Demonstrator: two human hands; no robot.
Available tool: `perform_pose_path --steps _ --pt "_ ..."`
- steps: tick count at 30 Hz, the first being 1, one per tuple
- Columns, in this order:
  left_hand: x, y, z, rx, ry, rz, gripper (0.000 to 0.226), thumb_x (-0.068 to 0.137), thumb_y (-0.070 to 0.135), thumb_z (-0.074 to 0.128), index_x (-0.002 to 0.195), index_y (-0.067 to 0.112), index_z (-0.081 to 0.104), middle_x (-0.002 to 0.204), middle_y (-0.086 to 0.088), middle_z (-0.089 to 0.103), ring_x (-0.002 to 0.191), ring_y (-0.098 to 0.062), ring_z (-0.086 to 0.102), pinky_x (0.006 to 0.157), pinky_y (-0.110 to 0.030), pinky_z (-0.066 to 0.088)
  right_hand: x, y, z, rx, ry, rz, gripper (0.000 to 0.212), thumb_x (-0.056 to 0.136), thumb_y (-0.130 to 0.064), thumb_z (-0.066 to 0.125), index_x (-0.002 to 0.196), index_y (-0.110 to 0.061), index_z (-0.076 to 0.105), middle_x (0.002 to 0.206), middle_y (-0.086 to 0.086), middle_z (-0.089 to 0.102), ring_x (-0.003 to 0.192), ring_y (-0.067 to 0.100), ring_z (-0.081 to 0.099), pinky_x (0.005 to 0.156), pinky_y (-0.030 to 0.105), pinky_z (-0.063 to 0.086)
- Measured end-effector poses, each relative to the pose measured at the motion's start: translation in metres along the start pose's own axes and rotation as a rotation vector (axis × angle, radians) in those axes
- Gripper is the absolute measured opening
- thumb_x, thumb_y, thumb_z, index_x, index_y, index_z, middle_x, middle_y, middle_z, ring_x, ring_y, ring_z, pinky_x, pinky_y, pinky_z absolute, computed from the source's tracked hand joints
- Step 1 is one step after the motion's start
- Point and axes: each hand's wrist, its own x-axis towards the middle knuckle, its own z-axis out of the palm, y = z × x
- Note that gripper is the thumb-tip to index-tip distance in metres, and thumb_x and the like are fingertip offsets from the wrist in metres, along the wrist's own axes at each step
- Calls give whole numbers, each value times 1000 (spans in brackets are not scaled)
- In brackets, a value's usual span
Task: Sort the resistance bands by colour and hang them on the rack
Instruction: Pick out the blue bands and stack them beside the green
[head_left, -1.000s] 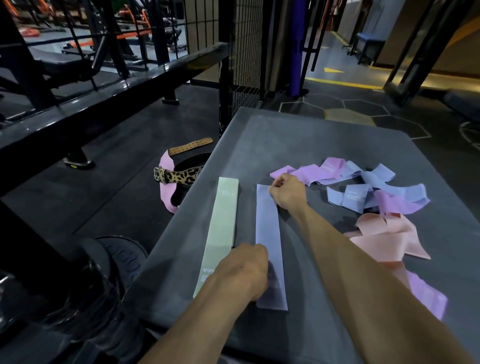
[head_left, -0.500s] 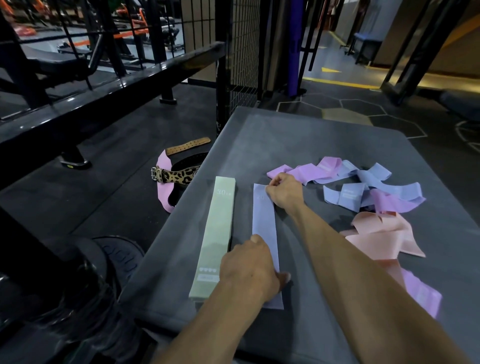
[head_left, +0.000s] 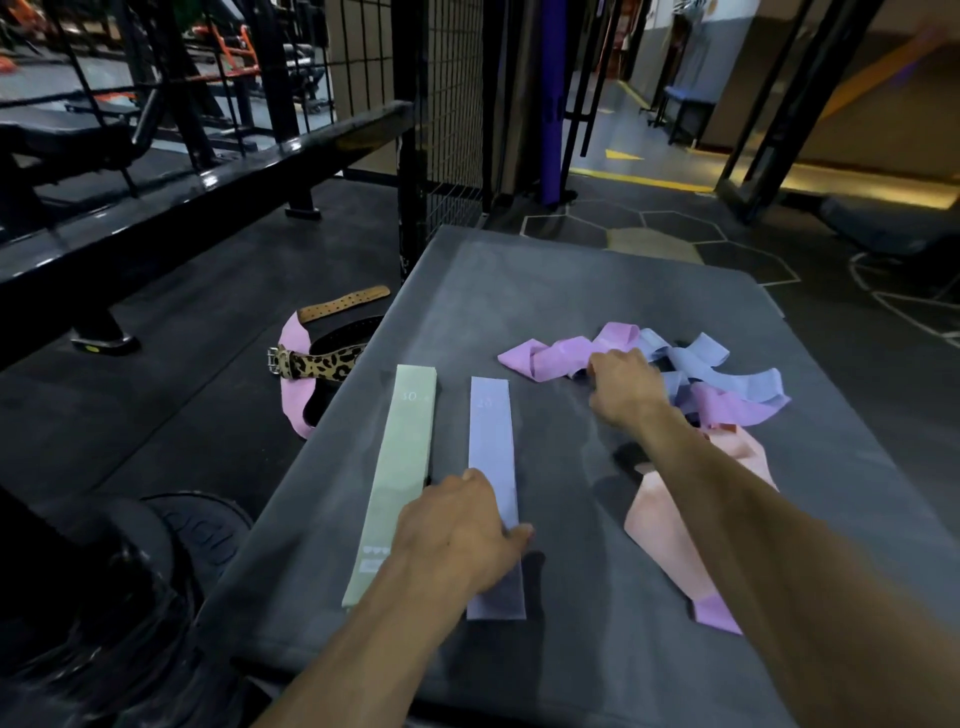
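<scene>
On the grey mat (head_left: 519, 291), 2 bands — green band (head_left: 402, 467) and blue band (head_left: 491, 441) — lie flat, parallel. Left hand (head_left: 457, 535) presses the blue band, seemingly to keep it aligned; right hand (head_left: 623, 389) reaches the tangled pile (head_left: 727, 384), grip not discernible.

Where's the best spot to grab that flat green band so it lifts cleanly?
Probably the far end of the green band, pinched from above. It lies flat and straight on the mat, and that end is free, while the left hand crowds the near part.
</scene>
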Motion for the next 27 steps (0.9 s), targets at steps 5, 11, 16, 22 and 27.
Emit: perform_pose_path --steps 5,11,16,22,27 --pt "-1 -1 -1 21 -4 5 56 94 63 52 123 16 48 126 -7 59 115 -29 57 77 -32 37 -1 12 6 -45 -120 -91 42 95 -15 50 135 -25 54 134 7 59 122 31 51 99 41 43" --pt "-3 -3 -2 30 -2 26 53 95 61 50 123 16 49 123 -7 59 112 -28 58 77 -33 40 -9 18 -5 4 -164 -113 25 92 -5 54 110 -13 69 114 7 70 97 27 65 83 34 52" --pt "-7 1 -6 47 58 79 46 97 58 49 115 16 49 118 -8 60 108 -30 58 76 -33 40 -27 35 -16 14 42 -77 17 93 -10 56 101 -18 69 110 5 70 102 28 67 81 35 54" --pt "-20 41 -7 72 213 229 31 100 47 47 97 19 34 105 -10 61 94 -34 60 70 -36 37 -44 71 -73 447 422 40 22 85 -13 55 92 -20 75 99 7 72 87 35 62 76 41 54" --pt "-27 69 -5 -78 373 315 24 99 41 48 96 20 37 93 -6 63 88 -35 60 68 -39 47 -62 102 -126 614 625 35 19 86 -19 60 96 -23 74 99 -4 74 90 20 65 81 34 52"
